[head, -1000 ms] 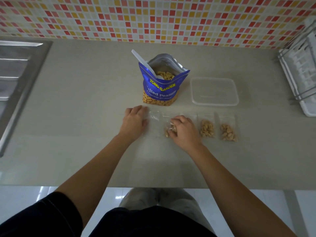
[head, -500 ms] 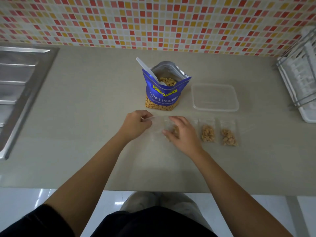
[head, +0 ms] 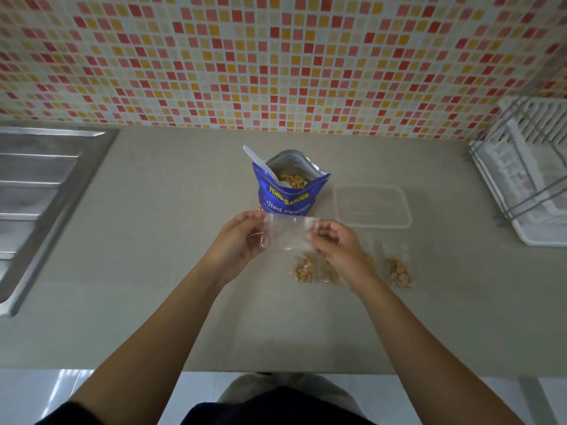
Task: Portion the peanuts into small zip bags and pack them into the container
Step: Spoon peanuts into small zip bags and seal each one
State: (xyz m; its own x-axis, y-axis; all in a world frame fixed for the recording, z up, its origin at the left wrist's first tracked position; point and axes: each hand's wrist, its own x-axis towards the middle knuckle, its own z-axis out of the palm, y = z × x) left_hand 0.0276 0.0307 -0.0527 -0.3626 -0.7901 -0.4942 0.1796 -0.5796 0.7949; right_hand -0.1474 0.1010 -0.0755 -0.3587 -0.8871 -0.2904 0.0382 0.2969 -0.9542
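Step in hand (judged): opening the small clear empty zip bag; part the lips near the top edge and keep the mouth level, facing the blue foil peanut pouch. Left hand pinches the bag's left edge, right hand its right edge, fingers curled. Bag limp and transparent, held above the grey counter just before the pouch; the clear rectangular plastic container sits right of it.
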